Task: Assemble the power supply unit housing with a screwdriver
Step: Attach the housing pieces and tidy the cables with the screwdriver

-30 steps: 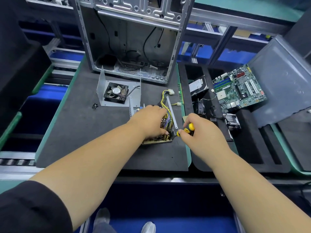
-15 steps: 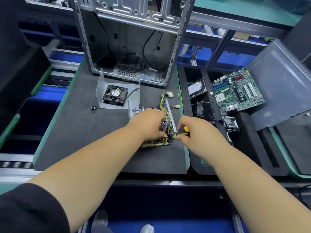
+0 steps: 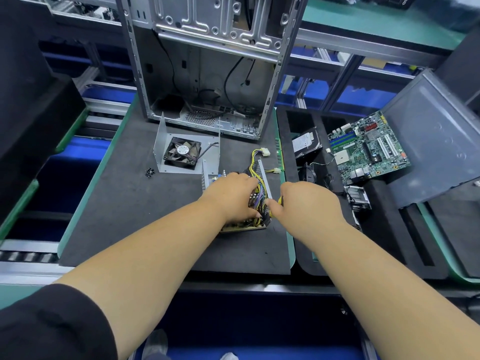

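On the grey foam mat (image 3: 124, 203), my left hand (image 3: 231, 196) presses the open power supply unit (image 3: 249, 203) — wires, perforated steel — while my right hand (image 3: 306, 203) grips a yellow-black screwdriver (image 3: 280, 200).

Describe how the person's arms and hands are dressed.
Both forearms are bare, with no gloves on the left hand or right hand. A black sleeve covers the left upper arm, ending near the elbow. No watch, rings or wristbands show.

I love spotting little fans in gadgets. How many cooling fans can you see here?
2: one black fan on the metal cover plate left of centre; another dark fan in the foam tray. Others may be hidden.
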Demonstrator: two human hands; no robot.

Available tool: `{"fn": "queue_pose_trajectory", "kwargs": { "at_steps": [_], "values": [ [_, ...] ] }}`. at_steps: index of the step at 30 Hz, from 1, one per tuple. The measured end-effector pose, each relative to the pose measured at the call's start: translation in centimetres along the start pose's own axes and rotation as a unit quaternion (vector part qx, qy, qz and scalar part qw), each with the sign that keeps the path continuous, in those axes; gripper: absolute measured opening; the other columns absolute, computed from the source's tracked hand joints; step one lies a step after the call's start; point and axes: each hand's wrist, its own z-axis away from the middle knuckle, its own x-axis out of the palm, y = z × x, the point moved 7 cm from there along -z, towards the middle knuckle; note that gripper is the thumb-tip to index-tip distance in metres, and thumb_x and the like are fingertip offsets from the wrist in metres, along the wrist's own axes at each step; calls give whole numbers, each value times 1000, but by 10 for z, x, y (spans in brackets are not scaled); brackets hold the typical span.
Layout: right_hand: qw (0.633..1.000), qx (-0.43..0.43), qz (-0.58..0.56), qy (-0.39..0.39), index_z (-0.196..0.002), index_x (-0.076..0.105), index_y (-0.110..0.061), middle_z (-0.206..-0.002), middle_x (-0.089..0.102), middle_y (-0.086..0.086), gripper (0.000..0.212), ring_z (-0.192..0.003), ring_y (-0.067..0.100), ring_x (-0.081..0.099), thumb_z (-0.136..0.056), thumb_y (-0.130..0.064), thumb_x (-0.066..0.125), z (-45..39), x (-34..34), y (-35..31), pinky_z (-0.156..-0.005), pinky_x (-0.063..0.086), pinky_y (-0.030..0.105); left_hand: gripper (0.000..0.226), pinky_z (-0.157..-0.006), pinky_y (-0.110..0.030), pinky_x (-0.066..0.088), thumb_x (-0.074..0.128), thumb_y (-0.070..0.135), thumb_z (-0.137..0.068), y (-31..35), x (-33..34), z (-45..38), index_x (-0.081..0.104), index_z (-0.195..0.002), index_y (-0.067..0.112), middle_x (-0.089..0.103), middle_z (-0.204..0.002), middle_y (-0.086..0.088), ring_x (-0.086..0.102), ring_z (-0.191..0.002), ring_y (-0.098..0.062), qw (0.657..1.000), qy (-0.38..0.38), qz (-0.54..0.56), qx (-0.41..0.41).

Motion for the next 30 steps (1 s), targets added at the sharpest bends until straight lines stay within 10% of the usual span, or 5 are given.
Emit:
{"fn": "queue_pose_trajectory", "kwargs": {
  "at_steps": [6, 16, 24, 30],
  "values": [
    [992, -91, -92, 0, -115, 56, -18, -106, 53, 1, 28, -98, 25, 52, -89, -28, 57, 7, -8, -8, -77, 45, 37, 53, -77, -38, 45, 72, 61, -69, -1, 1, 0, 35, -86, 28, 56, -101, 1, 51, -101, -24, 1000, -8, -1, -8],
    [996, -68, 58, -2, -87, 33, -21, -66, 39, -4, 30, -67, 26, 46, -98, -47, 44, 3, -2, -9, -47, 20, 29, 53, -82, -39, 47, 72, 60, -71, 0, 2, -1, 50, -99, 21, 57, -104, -1, 52, -102, -25, 1000, -13, 5, 0],
    [994, -96, -45, -31, -106, 40, -15, -107, 50, 6, 21, -89, 29, 49, -92, -22, 52, 8, -7, -17, -67, 40, 36, 51, -82, -39, 46, 73, 60, -71, 1, 0, -1, 47, -95, 22, 57, -104, -2, 52, -102, -25, 1000, -10, 1, 2],
    [998, -48, 11, -40, -88, 35, -19, -70, 40, -5, 36, -73, 26, 47, -93, -45, 59, -2, -3, -6, -49, 27, 30, 54, -80, -38, 45, 72, 61, -70, 0, 1, -1, 49, -99, 22, 57, -104, -1, 52, -102, -25, 1000, -9, 1, 2]
  ]
}}
